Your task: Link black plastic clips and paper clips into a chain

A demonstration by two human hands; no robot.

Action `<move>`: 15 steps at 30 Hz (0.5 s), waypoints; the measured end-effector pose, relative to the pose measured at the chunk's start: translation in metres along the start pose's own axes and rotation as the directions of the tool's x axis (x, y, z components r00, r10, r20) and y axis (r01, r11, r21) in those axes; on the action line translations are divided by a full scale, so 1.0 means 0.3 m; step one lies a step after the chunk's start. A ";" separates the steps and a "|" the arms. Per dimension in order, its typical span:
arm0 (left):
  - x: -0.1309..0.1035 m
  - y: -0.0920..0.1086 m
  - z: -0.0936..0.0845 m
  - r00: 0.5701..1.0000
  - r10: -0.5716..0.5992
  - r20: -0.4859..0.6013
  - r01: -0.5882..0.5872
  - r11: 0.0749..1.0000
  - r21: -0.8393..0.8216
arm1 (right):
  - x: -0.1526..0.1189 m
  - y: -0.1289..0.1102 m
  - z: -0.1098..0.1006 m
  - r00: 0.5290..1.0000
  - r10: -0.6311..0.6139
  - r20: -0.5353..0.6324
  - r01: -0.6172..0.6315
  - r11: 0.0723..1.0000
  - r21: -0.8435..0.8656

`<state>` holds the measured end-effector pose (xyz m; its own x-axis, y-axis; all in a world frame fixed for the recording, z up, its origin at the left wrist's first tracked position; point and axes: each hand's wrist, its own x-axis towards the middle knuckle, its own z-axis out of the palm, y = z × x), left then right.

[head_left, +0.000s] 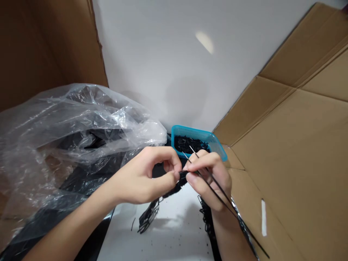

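My left hand (148, 177) reaches up from lower left, wrist nearly straight, thumb and forefinger curled to meet; grip clamped on the black piece (182, 175). My right hand (212, 179), rising from lower right, pinches its other end, fingers bent, tweezers (251, 233) slung across, tips apart. Piece hangs above the white sheet (163, 232), near side of the blue basket (223, 154).

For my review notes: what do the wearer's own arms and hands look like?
The left hand and right hand are ungloved, with no ring, watch or bracelet visible. The left forearm and right forearm are bare as far as they show, with no sleeve in view.
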<state>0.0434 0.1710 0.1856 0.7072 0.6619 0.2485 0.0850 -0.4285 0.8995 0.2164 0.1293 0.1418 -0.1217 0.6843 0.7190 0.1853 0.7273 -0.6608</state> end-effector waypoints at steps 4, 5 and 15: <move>0.002 -0.005 0.001 0.998 0.001 -0.071 -0.007 0.997 -0.076 | -0.012 -0.008 0.014 0.995 -0.043 -0.087 0.036 0.996 -0.081; 0.003 -0.005 0.001 0.997 -0.006 -0.078 -0.002 0.995 -0.102 | -0.015 -0.007 0.016 0.993 -0.041 -0.113 0.032 0.996 -0.079; 0.005 -0.011 0.021 0.998 0.015 -0.065 -0.025 0.987 -0.157 | -0.021 0.009 0.042 0.950 -0.006 -0.313 0.036 0.995 0.092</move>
<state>0.0487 0.1696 0.1807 0.6613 0.6938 0.2852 -0.0442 -0.3435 0.9381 0.2054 0.1275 0.1328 0.1886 0.6292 0.7540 0.0906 0.7534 -0.6513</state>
